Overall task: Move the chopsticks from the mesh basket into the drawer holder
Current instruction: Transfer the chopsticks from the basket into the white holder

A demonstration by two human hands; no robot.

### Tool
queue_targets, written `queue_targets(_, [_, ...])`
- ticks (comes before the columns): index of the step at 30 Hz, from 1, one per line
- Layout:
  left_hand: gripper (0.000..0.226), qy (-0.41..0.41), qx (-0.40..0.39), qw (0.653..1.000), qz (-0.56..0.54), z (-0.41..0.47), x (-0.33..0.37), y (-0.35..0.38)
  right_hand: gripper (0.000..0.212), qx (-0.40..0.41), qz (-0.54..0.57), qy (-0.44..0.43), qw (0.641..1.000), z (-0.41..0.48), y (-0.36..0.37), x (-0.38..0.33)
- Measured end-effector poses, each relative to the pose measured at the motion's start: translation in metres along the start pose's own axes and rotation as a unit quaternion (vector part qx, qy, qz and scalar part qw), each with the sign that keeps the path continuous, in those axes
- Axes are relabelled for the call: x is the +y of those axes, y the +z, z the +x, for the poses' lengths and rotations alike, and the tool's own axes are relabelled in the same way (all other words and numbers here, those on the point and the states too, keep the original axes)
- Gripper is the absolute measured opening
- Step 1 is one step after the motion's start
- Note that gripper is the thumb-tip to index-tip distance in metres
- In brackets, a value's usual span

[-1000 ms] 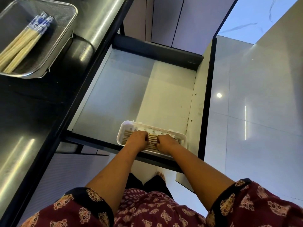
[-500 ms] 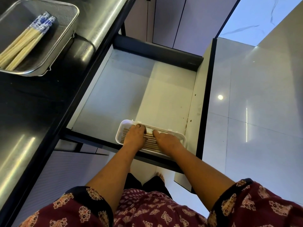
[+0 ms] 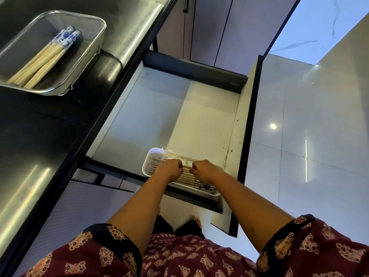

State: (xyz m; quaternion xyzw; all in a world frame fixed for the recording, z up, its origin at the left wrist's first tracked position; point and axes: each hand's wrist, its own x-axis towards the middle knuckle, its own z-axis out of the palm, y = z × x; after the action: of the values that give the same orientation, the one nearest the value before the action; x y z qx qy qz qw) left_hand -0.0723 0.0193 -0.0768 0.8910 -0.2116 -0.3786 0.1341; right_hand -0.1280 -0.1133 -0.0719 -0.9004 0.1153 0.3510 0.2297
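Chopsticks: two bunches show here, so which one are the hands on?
The bunch in the white holder in the open drawer; both hands rest on it. The other chopsticks lie untouched in the mesh basket.

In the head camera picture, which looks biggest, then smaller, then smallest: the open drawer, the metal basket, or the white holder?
1. Drawer, by far the biggest.
2. Metal basket on the counter.
3. White holder inside the drawer, partly hidden by both hands.

The basket sits nearer the camera, so its lead over the holder is unsure.
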Motion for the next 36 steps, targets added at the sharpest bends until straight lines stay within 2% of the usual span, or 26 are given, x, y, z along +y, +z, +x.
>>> queue_targets(3, [0.026, -0.002, 0.026, 0.998, -0.054, -0.006, 0.008, -0.015, 0.031, -0.001, 0.056, -0.007, 0.998, -0.003, -0.02, -0.01])
queue_targets(8, [0.027, -0.028, 0.103, 0.991, -0.083, -0.015, 0.002, -0.061, 0.026, 0.005, 0.256, -0.041, 0.966, -0.004, -0.046, -0.053])
queue_targets(13, [0.026, -0.037, 0.197, 0.971, -0.13, -0.025, -0.009, -0.115, 0.016, 0.044, 0.316, -0.097, 0.943, -0.001, -0.085, -0.094])
queue_targets(17, [0.023, -0.029, 0.293, 0.943, -0.154, -0.04, -0.027, -0.167, 0.024, 0.087, 0.286, -0.151, 0.942, 0.005, -0.118, -0.141])
queue_targets(23, [0.021, -0.024, 0.425, 0.889, -0.167, -0.051, -0.062, -0.255, 0.024, 0.13, 0.299, -0.225, 0.918, 0.013, -0.175, -0.227])
queue_targets(26, [0.022, -0.025, 0.454, 0.865, -0.211, -0.055, -0.088, -0.293, 0.019, 0.16, 0.302, -0.247, 0.907, 0.025, -0.195, -0.269])
queue_targets(31, [0.021, -0.08, 0.503, 0.838, -0.196, -0.053, -0.141, -0.339, 0.021, 0.222, 0.211, -0.261, 0.915, 0.066, -0.219, -0.332])
queue_targets(36, [0.019, -0.118, 0.468, 0.856, -0.183, -0.042, -0.185, -0.358, 0.025, 0.263, 0.161, -0.209, 0.928, 0.104, -0.231, -0.379])
